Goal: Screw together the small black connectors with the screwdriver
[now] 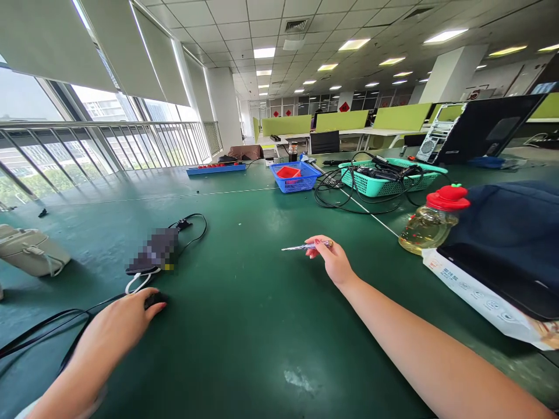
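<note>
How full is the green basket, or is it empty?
Not empty: a tangle of black cables lies in the green basket, and some loops hang over its rim onto the table.

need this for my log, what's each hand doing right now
Left hand: closed on a small black object; exactly what it is cannot be told.
Right hand: closed, holding a slim screwdriver, tip pointing left.
</note>
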A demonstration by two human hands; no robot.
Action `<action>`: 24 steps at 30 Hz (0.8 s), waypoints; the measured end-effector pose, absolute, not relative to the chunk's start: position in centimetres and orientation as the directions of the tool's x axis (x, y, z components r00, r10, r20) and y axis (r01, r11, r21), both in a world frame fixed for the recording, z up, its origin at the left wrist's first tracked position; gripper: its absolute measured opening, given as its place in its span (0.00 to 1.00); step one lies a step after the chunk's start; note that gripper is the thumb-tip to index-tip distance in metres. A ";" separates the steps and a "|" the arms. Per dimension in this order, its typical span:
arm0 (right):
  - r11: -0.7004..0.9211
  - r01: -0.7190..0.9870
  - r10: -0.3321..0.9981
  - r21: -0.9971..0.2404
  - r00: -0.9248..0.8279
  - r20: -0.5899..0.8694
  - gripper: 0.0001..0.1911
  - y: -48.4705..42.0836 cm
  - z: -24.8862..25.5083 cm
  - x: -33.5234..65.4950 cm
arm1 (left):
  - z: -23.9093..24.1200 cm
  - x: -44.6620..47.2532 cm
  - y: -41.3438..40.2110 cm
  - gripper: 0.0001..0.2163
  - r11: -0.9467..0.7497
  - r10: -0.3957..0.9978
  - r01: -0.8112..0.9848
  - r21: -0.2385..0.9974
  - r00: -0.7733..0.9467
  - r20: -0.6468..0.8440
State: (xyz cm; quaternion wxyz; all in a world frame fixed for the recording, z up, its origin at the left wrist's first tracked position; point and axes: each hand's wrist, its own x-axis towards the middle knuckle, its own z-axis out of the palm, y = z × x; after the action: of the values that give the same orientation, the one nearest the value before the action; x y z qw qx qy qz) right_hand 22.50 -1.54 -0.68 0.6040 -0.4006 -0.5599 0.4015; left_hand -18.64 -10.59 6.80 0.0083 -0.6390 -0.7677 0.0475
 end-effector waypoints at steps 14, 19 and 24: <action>0.447 0.344 0.844 -0.825 0.143 0.517 0.22 -2.7 1.0 22.4 | 2.7 4.1 -0.4 0.14 -0.620 0.785 0.771 0.147 0.605 0.137; 0.476 0.356 0.822 -0.804 0.147 0.551 0.25 -3.4 1.4 22.4 | 1.5 3.2 -0.2 0.21 -0.560 0.828 0.777 0.286 0.529 0.186; 0.512 0.366 0.798 -0.777 0.132 0.588 0.25 -4.0 1.7 22.5 | 0.6 2.3 -0.1 0.18 -0.462 0.884 0.761 0.455 0.435 0.172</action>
State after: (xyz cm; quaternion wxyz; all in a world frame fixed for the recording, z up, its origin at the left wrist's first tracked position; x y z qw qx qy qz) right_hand 22.49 -3.95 1.66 0.5958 -0.4592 -0.6334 0.1814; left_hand 2.33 -0.06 0.62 -0.1569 -0.8323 -0.4941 -0.1962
